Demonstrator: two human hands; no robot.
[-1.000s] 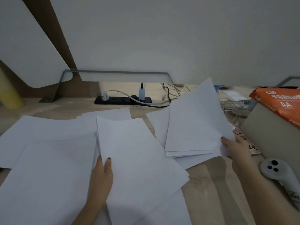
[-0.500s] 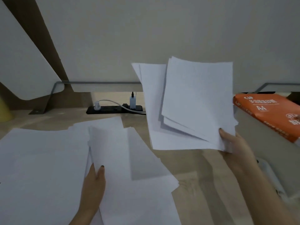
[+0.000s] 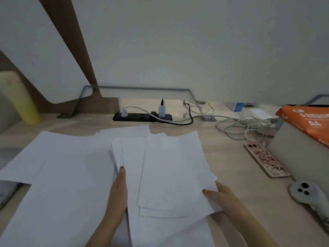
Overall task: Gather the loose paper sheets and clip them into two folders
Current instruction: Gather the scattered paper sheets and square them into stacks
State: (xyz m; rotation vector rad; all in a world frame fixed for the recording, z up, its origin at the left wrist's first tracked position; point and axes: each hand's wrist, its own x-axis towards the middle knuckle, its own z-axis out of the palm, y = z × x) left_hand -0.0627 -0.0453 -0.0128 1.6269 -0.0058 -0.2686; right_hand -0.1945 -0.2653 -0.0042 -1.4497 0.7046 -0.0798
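White paper sheets cover the wooden desk. A small stack of sheets (image 3: 175,168) lies in the middle, on top of other sheets. My right hand (image 3: 218,195) pinches this stack at its lower right corner, thumb on top. My left hand (image 3: 118,195) lies with straight fingers on the sheets at the stack's left edge. More loose sheets (image 3: 58,166) spread out to the left and toward the front. No folder can be made out; a pale object (image 3: 7,190) peeks from under the sheets at the left edge.
A black power strip (image 3: 142,116) with plugs and tangled cables (image 3: 245,126) lie at the back. A phone in a pink case (image 3: 266,162), a white controller (image 3: 306,195) and an orange A4 paper pack (image 3: 306,120) on a box are at the right. A yellow cylinder (image 3: 23,102) stands far left.
My right hand raised the stack from the right side of the desk, carried it left and lowered it onto the middle sheets. My left hand moved slightly right to the stack's edge.
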